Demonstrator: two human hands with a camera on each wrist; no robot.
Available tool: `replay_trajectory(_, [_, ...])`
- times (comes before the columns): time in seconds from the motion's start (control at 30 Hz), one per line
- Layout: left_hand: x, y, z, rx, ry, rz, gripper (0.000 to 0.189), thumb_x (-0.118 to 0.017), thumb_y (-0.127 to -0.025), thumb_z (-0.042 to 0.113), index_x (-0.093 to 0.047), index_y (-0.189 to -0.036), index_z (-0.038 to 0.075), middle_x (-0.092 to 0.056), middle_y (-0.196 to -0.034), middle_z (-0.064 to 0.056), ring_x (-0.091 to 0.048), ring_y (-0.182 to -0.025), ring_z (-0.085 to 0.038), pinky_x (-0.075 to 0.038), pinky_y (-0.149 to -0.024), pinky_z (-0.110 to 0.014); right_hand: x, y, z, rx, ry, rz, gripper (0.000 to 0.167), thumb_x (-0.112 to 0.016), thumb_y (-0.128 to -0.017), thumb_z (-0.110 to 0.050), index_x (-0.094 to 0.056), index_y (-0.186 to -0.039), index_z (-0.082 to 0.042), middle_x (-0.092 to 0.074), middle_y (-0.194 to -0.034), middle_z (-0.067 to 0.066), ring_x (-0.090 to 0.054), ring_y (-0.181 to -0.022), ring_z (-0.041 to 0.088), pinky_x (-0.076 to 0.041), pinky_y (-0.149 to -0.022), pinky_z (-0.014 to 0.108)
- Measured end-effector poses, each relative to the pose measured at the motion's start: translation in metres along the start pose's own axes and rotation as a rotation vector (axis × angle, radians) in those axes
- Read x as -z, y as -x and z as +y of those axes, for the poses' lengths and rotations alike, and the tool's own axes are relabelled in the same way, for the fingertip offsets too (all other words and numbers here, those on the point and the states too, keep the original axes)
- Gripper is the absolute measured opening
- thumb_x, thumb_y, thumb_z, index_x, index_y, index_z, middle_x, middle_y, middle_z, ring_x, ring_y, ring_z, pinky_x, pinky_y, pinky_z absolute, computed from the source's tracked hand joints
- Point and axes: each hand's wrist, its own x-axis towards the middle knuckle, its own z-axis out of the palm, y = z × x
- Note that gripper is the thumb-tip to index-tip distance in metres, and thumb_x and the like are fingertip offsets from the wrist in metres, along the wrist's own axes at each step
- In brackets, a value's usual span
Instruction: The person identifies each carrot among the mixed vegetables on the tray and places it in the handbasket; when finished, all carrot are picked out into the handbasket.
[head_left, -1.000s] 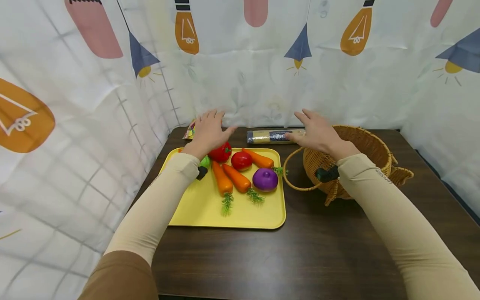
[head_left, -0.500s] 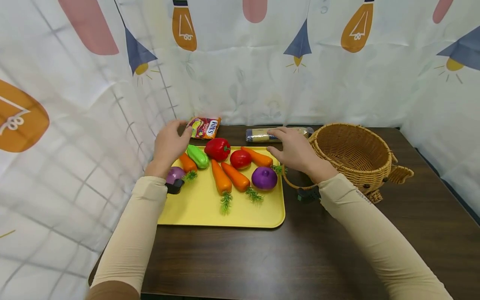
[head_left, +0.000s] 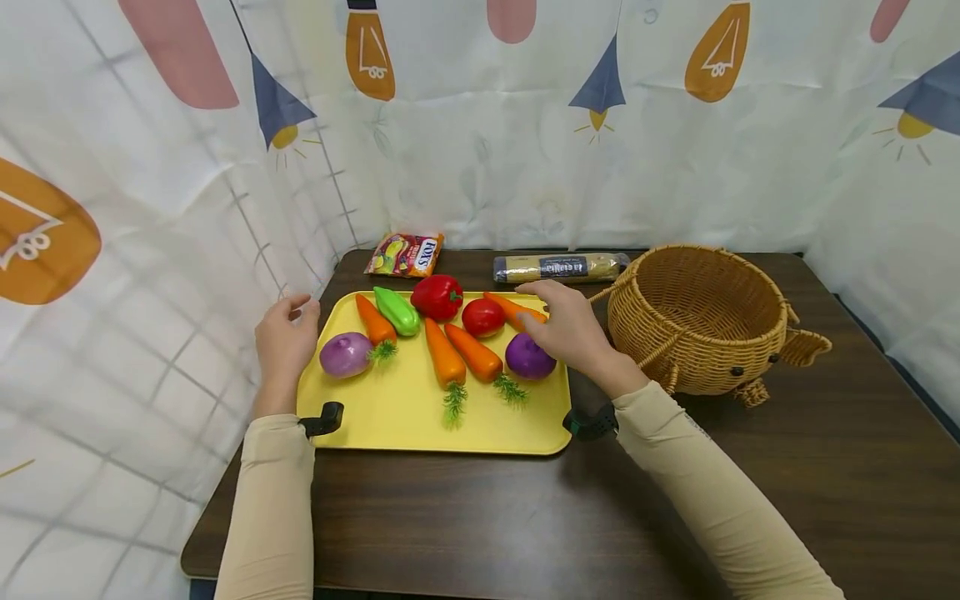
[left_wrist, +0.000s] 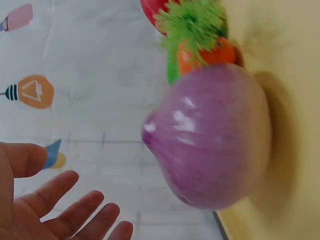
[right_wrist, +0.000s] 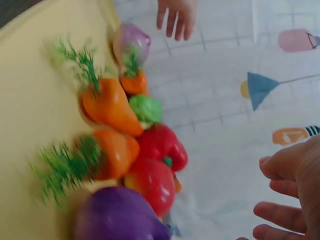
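Note:
My left hand [head_left: 287, 346] hovers over the left edge of the yellow tray [head_left: 435, 425], near a pale purple turnip [head_left: 346, 355]. In the left wrist view its fingers are spread, apart from the turnip [left_wrist: 215, 137]. My right hand [head_left: 568, 325] is above the tray's right side, by a dark purple vegetable [head_left: 529, 357], and holds nothing. Between the hands lie several orange carrots [head_left: 445, 354] with green tops, a green vegetable [head_left: 397, 311], a red bell pepper [head_left: 437, 297] and a tomato [head_left: 483, 318]. The right hand partly covers one carrot.
A wicker basket [head_left: 667, 350] with an animal face stands to the right of the tray. Behind the tray lie a FOX'S candy bag [head_left: 406, 255] and a long gold-and-blue package [head_left: 562, 267]. A patterned curtain [head_left: 480, 167] borders the dark wooden table [head_left: 450, 517].
My left hand has moved left and toward me, uncovering the candy bag and turnip. The right hand has come left from the basket to over the tray's right side.

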Motion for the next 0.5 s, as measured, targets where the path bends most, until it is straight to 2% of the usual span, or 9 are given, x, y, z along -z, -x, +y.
replay_trajectory(0.1, [-0.001, -0.002, -0.012, 0.035, -0.006, -0.041, 0.048, -0.041, -0.102, 0.034, -0.055, -0.137, 0.004, -0.055, -0.136, -0.020, -0.051, -0.124, -0.037, -0.040, -0.102, -0.051, -0.012, 0.006, -0.003, 0.011, -0.048, 0.049, 0.035, -0.070, -0.089, -0.020, -0.067, -0.122, -0.008, -0.066, -0.121, 0.008, -0.066, -0.095, 0.024, -0.055, -0.078, 0.038])
replay_trajectory(0.2, [-0.004, -0.003, -0.022, 0.074, -0.004, -0.122, 0.050, -0.038, -0.103, 0.033, -0.051, -0.140, 0.003, -0.052, -0.139, -0.021, -0.049, -0.127, -0.038, -0.039, -0.104, -0.051, -0.024, 0.012, -0.007, 0.000, -0.100, 0.081, 0.032, -0.071, -0.088, -0.017, -0.069, -0.118, -0.007, -0.069, -0.116, 0.008, -0.066, -0.093, 0.023, -0.056, -0.079, 0.038])
replay_trajectory(0.27, [-0.007, -0.003, -0.029, 0.105, 0.010, -0.167, 0.051, -0.036, -0.103, 0.032, -0.048, -0.142, 0.002, -0.048, -0.142, -0.023, -0.044, -0.131, -0.040, -0.037, -0.106, -0.052, -0.032, 0.017, -0.010, -0.024, -0.144, 0.089, 0.031, -0.072, -0.087, -0.016, -0.069, -0.117, -0.006, -0.070, -0.109, 0.007, -0.065, -0.086, 0.022, -0.056, -0.076, 0.037])
replay_trajectory(0.43, [-0.011, 0.001, -0.047, 0.189, 0.111, -0.242, 0.051, -0.034, -0.105, 0.028, -0.038, -0.148, 0.001, -0.039, -0.149, -0.023, -0.034, -0.137, -0.039, -0.031, -0.110, -0.052, -0.050, 0.027, -0.016, -0.091, -0.245, 0.088, 0.028, -0.071, -0.087, -0.014, -0.070, -0.114, -0.008, -0.065, -0.090, 0.004, -0.058, -0.068, 0.021, -0.052, -0.064, 0.032])
replay_trajectory(0.5, [-0.013, 0.002, -0.052, 0.205, 0.153, -0.266, 0.051, -0.033, -0.106, 0.026, -0.036, -0.150, 0.001, -0.037, -0.151, -0.022, -0.032, -0.138, -0.038, -0.030, -0.111, -0.051, -0.056, 0.031, -0.018, -0.101, -0.258, 0.102, 0.026, -0.071, -0.087, -0.014, -0.071, -0.112, -0.009, -0.064, -0.089, 0.004, -0.058, -0.070, 0.021, -0.053, -0.066, 0.033])
